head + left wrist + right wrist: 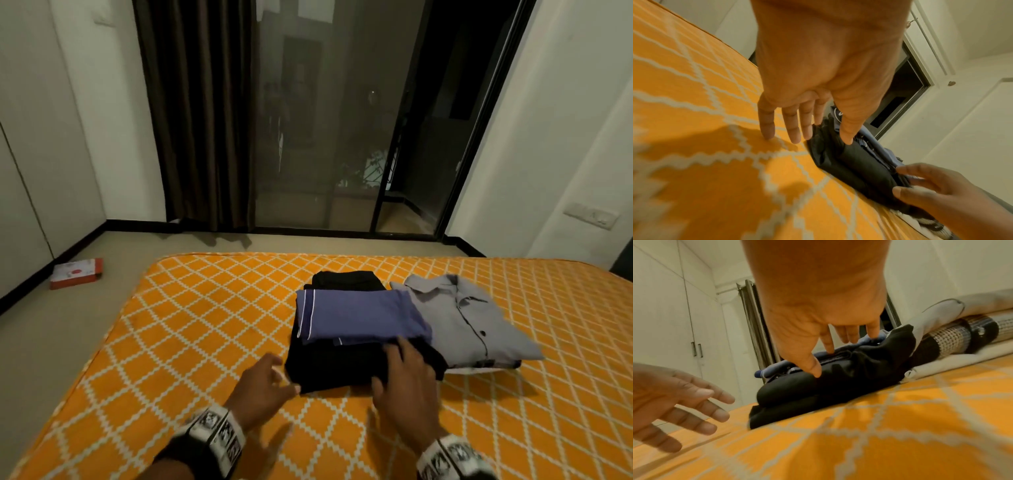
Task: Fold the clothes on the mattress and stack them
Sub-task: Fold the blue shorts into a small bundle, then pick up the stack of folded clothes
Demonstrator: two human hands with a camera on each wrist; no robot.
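On the orange lattice-patterned mattress (205, 325) lies a folded black garment (335, 368) with a folded blue garment (356, 317) stacked on it. Another black folded piece (346, 279) shows behind them. A folded grey buttoned shirt (472, 318) lies just to the right, over a black-and-white item (953, 335). My right hand (407, 377) rests on the front right corner of the black garment, fingers straight on top and thumb on the front fold (816, 369). My left hand (270, 378) hovers open with fingers spread beside the stack's front left corner (818, 146), barely apart from it.
A red-and-white box (76, 273) lies on the floor left of the mattress. A dark curtain (198, 120) and a glass sliding door (325, 137) stand behind. White wardrobe doors (674, 321) line the left wall. The mattress's left and front areas show bare cover.
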